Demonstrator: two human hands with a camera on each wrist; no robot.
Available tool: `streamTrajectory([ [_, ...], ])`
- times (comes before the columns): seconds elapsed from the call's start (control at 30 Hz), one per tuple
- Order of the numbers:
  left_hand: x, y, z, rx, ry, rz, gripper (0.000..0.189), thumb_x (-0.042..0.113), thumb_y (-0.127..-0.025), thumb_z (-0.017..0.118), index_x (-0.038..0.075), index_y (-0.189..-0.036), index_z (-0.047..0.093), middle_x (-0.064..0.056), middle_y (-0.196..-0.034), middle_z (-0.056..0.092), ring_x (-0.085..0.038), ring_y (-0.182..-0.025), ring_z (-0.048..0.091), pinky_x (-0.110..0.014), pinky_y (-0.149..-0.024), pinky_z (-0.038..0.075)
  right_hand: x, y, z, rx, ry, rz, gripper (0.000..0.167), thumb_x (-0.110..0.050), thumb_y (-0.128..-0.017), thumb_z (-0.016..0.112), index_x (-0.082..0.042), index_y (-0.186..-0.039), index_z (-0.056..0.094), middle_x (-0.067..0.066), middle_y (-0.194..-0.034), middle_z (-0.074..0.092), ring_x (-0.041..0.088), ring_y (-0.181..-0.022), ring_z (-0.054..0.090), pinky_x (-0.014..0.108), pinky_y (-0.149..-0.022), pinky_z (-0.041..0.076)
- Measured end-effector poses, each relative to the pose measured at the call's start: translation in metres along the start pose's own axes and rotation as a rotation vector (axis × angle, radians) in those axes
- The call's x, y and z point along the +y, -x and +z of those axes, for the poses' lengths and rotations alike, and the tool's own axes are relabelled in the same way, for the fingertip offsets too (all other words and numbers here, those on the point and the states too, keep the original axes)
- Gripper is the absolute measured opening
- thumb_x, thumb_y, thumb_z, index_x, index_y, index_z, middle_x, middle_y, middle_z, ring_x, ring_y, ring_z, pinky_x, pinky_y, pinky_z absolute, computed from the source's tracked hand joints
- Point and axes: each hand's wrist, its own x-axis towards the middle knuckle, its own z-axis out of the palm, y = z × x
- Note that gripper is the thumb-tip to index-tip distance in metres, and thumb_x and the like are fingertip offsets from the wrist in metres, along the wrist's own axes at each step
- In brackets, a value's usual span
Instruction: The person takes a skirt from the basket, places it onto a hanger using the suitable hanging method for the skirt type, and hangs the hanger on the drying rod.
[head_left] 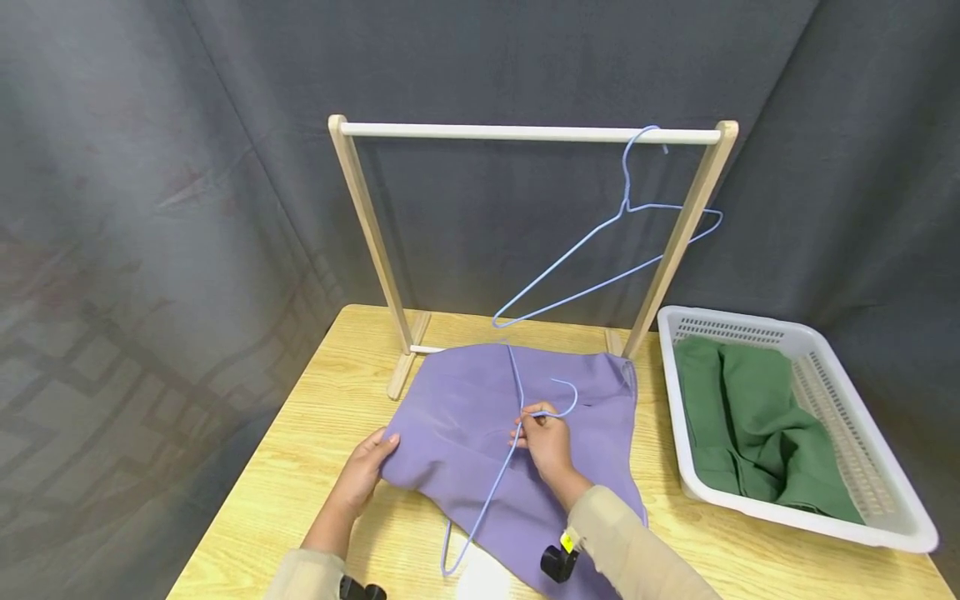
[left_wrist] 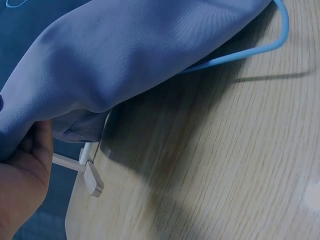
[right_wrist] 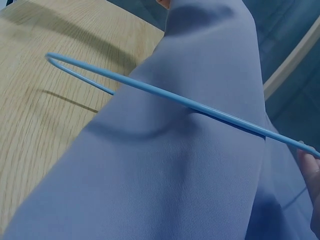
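Note:
A purple cloth garment [head_left: 450,400], its exact kind unclear, spreads over the table and is partly lifted. A light blue wire hanger [right_wrist: 200,107] lies across it; one rounded end sticks out past the cloth's near edge, and its lower bar runs beneath the fabric. My right hand [head_left: 549,446] pinches this hanger near the base of its hook, which points right. At the cloth's left corner, my left hand [head_left: 362,471] grips the edge, thumb on top. The left wrist view shows that hand [left_wrist: 25,175] with fingers tucked under the fabric.
Behind the cloth stands a wooden rack with a white rail [head_left: 487,132]. A second blue hanger [head_left: 570,252] hangs at the rail's right. On the right, a white plastic basket [head_left: 885,433] holds folded green cloth [head_left: 750,417]. Grey curtains surround the wooden table [head_left: 300,450].

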Motion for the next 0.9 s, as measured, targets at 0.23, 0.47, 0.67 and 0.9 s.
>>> streamTrajectory([
  [0.23, 0.0, 0.0, 0.002, 0.049, 0.04, 0.017, 0.02, 0.014, -0.091, 0.041, 0.003, -0.098, 0.056, -0.002, -0.083, 0.057, -0.013, -0.074, 0.053, -0.026, -0.067, 0.043, 0.006, -0.006, -0.012, 0.01, -0.015, -0.017, 0.006, 0.004, -0.08, 0.047, 0.007, -0.084, 0.05, 0.018, -0.07, 0.055, 0.018, -0.049, 0.057, 0.036, -0.048, 0.049],
  [0.47, 0.003, 0.001, 0.003, 0.062, 0.062, 0.024, 0.023, 0.015, -0.091, 0.041, -0.001, -0.101, 0.053, -0.002, -0.083, 0.056, -0.013, -0.073, 0.054, -0.025, -0.066, 0.044, -0.002, -0.008, -0.016, 0.038, 0.0, -0.01, 0.004, 0.003, -0.081, 0.05, 0.007, -0.084, 0.05, 0.019, -0.07, 0.056, 0.018, -0.049, 0.057, 0.035, -0.048, 0.049],
  [0.67, 0.003, 0.001, 0.001, 0.076, 0.074, 0.008, 0.042, 0.019, -0.092, 0.04, -0.012, -0.12, 0.037, -0.004, -0.098, 0.055, -0.012, -0.083, 0.054, -0.025, -0.074, 0.043, 0.002, -0.013, -0.022, 0.042, 0.014, -0.025, 0.005, 0.003, -0.081, 0.049, 0.006, -0.085, 0.05, 0.019, -0.07, 0.056, 0.021, -0.05, 0.058, 0.036, -0.048, 0.049],
  [0.9, 0.003, 0.002, -0.004, 0.08, 0.107, 0.012, 0.039, 0.021, -0.092, 0.039, -0.003, -0.123, 0.042, 0.0, -0.101, 0.055, -0.01, -0.085, 0.053, -0.024, -0.075, 0.042, 0.007, -0.02, -0.032, 0.041, -0.024, -0.037, 0.004, 0.002, -0.08, 0.051, 0.004, -0.083, 0.051, 0.021, -0.071, 0.056, 0.023, -0.05, 0.058, 0.038, -0.049, 0.049],
])
